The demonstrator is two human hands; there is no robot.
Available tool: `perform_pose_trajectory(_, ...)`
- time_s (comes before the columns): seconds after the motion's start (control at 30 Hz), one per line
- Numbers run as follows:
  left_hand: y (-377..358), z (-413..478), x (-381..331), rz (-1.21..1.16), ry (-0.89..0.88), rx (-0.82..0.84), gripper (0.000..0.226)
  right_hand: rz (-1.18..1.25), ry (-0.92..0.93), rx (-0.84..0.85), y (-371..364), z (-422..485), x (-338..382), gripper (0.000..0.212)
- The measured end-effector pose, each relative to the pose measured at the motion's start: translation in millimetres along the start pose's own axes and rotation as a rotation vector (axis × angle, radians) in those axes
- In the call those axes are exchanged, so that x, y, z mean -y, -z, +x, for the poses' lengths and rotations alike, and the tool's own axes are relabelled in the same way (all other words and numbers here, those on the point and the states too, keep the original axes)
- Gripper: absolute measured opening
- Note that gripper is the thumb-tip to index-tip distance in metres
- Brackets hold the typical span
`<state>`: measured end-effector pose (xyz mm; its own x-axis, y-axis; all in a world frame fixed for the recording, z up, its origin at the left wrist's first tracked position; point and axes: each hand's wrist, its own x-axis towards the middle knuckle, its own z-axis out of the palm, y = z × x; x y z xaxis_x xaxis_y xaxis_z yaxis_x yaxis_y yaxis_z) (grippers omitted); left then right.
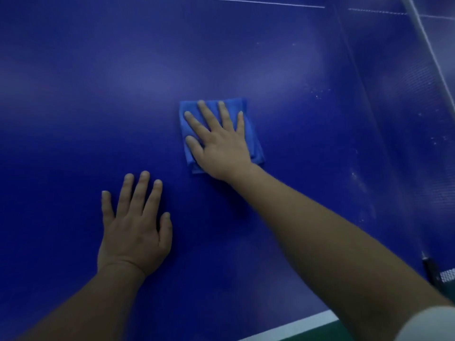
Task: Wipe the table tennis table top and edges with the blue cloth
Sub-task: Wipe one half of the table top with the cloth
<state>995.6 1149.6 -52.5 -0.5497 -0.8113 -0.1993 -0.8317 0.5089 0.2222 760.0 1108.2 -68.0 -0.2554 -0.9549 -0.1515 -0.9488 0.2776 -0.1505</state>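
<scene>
Head view is showing the fingers point(206, 116) of the right hand point(219, 146) lying straight and spread, pressing flat on the folded blue cloth point(254, 147) rather than curling round it. That hand is covering most of the cloth, which is lying on the table top point(86, 89) a little right of the middle. The fingers point(138, 193) of the left hand point(134, 230) are also lying straight and slightly apart, palm resting down on the bare surface, nearer and to the left of the cloth, apart from it. Farther right, the net point(406, 107) is running along the table, with pale specks dotting the surface beside it. A white edge line point(295, 326) is showing at the near right, next to a white sleeve point(428, 326).
</scene>
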Motion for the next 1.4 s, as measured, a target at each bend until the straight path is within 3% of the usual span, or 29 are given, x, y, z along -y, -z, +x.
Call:
perform_pose_trajectory(0.07, 0, 1, 1, 0.007, -0.002, 0.004, 0.069, -0.008, -0.01, -0.023, 8, 5, -26, 0.063)
perform_pose_trajectory(0.2, -1, 2, 3, 0.008, -0.009, -0.004, 0.067, 0.039, -0.497, -0.068, 21, -21, -108, 0.06)
perform_pose_trajectory(0.3, -1, 3, 3, 0.014, -0.01, 0.001, 0.066, 0.07, -0.642, -0.062, 19, -40, -98, 0.064)
perform_pose_trajectory(0.37, -3, 3, 3, 0.041, -0.017, 0.008, 0.066, 0.035, -0.561, -0.055, 13, -19, -58, 0.064)
perform_pose_trajectory(0.53, -8, 2, 4, 0.085, -0.036, -0.014, 0.066, 0.043, -0.04, -0.042, 6, 86, 53, 0.061)
perform_pose_trajectory(0.63, -9, 1, 5, 0.092, -0.039, -0.021, 0.066, 0.014, 0.01, -0.014, 17, 132, 36, 0.063)
perform_pose_trajectory(0.83, -8, 2, 5, 0.042, -0.047, -0.031, 0.067, 0.057, -0.673, -0.092, 52, 115, -149, 0.063)
perform_pose_trajectory(0.93, -7, 1, 5, 0.044, -0.047, -0.007, 0.067, 0.1, -0.841, -0.119, 52, 100, -144, 0.063)
perform_pose_trajectory(1.03, -6, 0, 3, 0.058, -0.044, -0.005, 0.067, 0.061, -0.613, -0.116, 38, 102, -75, 0.063)
perform_pose_trajectory(1.13, -5, 0, 3, 0.055, -0.031, 0.002, 0.068, -0.018, -0.101, -0.028, 16, 85, -7, 0.064)
perform_pose_trajectory(1.2, -3, 0, 3, 0.052, -0.026, 0.011, 0.068, -0.031, 0.159, 0.031, 20, 77, -18, 0.066)
perform_pose_trajectory(1.23, -2, 1, 3, 0.046, -0.025, 0.016, 0.068, -0.042, 0.202, 0.023, 27, 79, -38, 0.067)
perform_pose_trajectory(1.3, 1, 1, 2, 0.03, -0.019, 0.027, 0.068, -0.066, 0.04, -0.018, 39, 87, -91, 0.067)
perform_pose_trajectory(1.4, 7, 0, 1, -0.038, 0.009, 0.028, 0.069, 0.027, -0.516, -0.065, 56, 92, -170, 0.063)
